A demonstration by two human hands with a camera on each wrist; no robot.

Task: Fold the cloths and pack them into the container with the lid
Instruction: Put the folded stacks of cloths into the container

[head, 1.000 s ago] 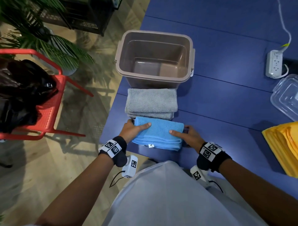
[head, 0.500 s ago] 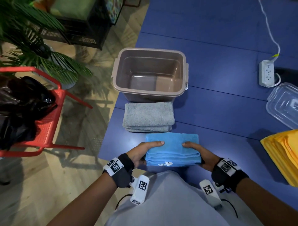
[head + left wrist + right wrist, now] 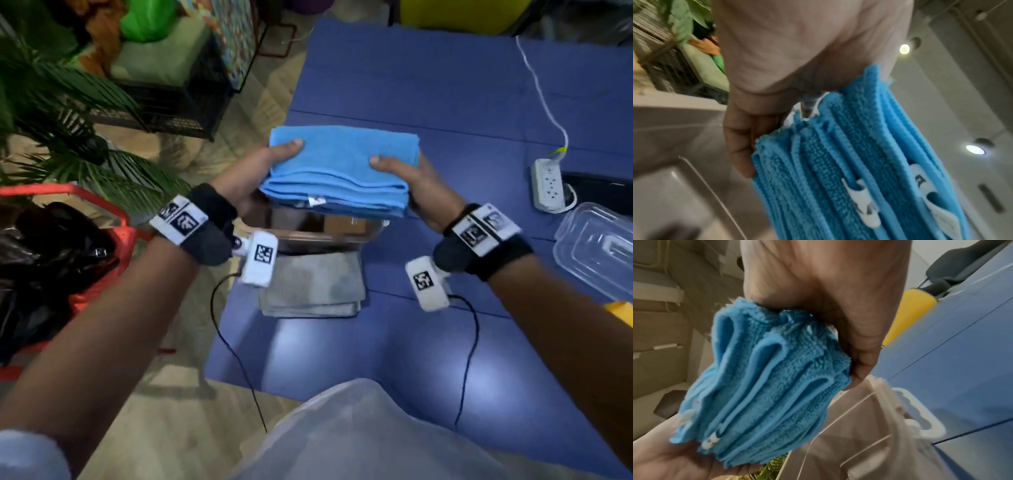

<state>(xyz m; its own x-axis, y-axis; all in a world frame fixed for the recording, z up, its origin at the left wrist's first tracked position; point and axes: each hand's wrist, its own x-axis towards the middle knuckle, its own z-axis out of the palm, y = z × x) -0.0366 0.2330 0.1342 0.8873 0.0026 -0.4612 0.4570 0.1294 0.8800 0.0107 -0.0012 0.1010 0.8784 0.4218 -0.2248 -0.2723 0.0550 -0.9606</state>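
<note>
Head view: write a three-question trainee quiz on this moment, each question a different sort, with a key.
1. True or false: the folded blue microfibre cloth rests on the blue table.
2. Which hands hold it? A) left hand only B) right hand only C) both
3. Fill in: the folded grey cloth lies just in front of the brown plastic ____.

Key: 1 false, it is held above the container; 2 C; 3 container.

No legible text — markers, tags unreadable
</note>
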